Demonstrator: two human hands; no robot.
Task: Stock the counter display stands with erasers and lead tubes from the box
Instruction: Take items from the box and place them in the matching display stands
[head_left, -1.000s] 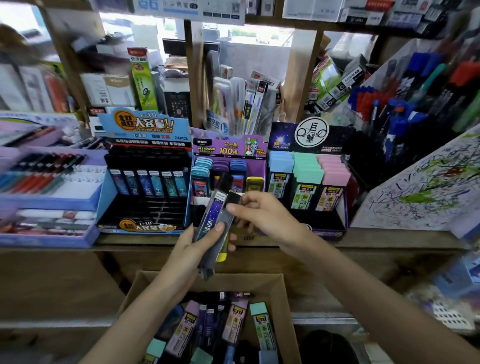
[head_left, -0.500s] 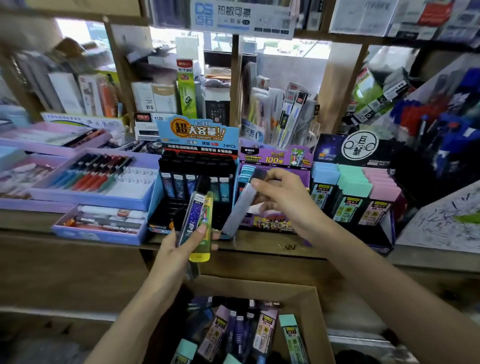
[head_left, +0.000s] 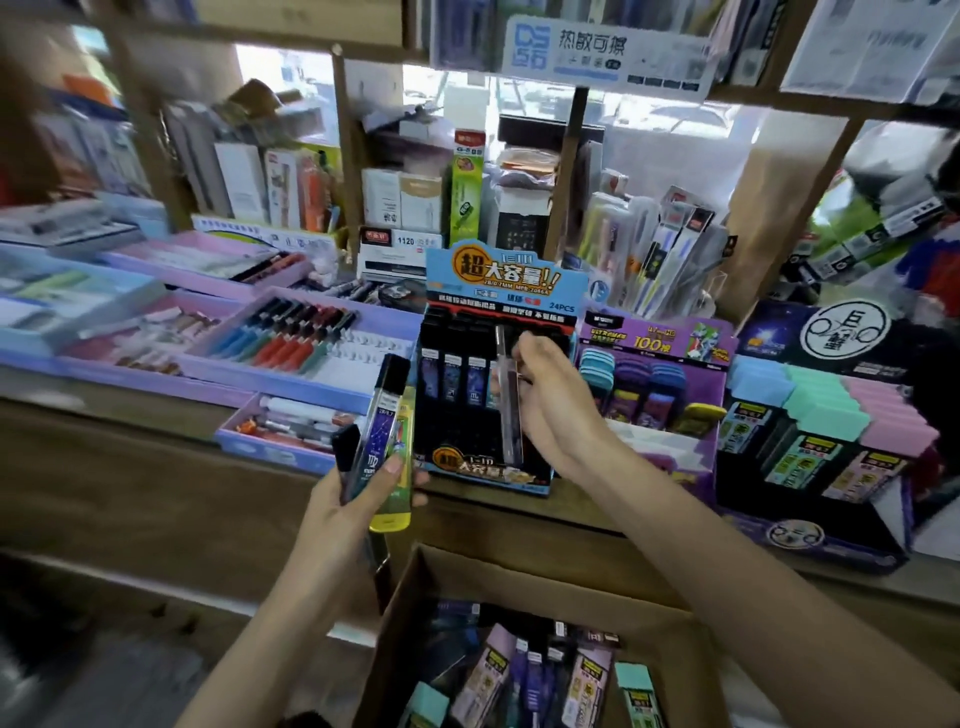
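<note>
Centre of the frame: the right hand (head_left: 553, 410) pinches a single lead tube (head_left: 511, 436) between thumb and fingers. It's holding it upright, right in front of the black stand (head_left: 467, 431), the one with the blue header card. I can't tell if the tube's bottom end is already touching the stand or just hanging in front of it. A row of blue-labelled tubes sits in the slots behind it.

Just left of that stand, the left hand (head_left: 343, 512) grips a small bunch of spare tubes (head_left: 382, 415), fingers wrapped round them. There's a purple one with a constellation print, a yellowish one behind it and a black-capped one on the left. The bunch leans a bit to the right at the top.

The box (head_left: 519, 582) is open at the bottom of the frame, below the worktop (head_left: 587, 506) edge. More tubes and a few teal erasers (head_left: 428, 704) lie loose inside it.

Right of the black stand is a purple stand (head_left: 657, 338) with small cases in it. Further right is the eraser stand (head_left: 821, 332), filled with rows of blue, teal and pink blocks. The left side of the frame is pastel pen trays (head_left: 291, 353). Shelves of packaged stationery fill the background, pretty blurry.
</note>
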